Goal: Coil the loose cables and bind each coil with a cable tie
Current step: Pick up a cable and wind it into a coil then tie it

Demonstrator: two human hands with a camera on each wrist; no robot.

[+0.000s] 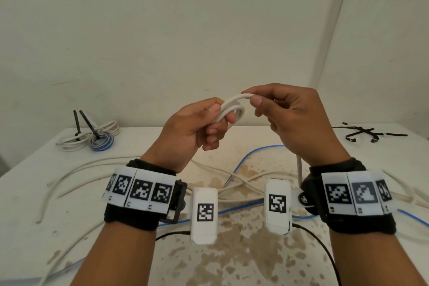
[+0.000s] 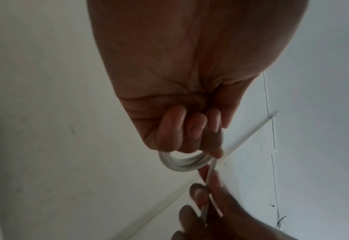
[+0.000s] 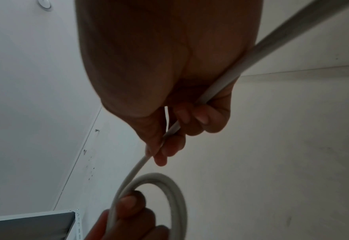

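A small coil of white cable [image 1: 233, 109] is held up above the table. My left hand [image 1: 209, 123] grips the coil with thumb and curled fingers; the loop shows below the fingers in the left wrist view as the coil [image 2: 184, 162]. My right hand [image 1: 267, 107] pinches the same cable [image 3: 140, 164] just right of the coil, and the cable runs on through the palm and down toward the table [image 1: 299, 165]. In the right wrist view the coil [image 3: 169, 186] hangs below my right fingers.
Loose white cables [image 1: 97, 167] and a blue cable [image 1: 250, 155] lie across the stained white table [image 1: 243, 262]. Two bound coils with black ties [image 1: 92, 139] sit at the back left. Several black cable ties [image 1: 366, 134] lie at the back right. Walls close behind.
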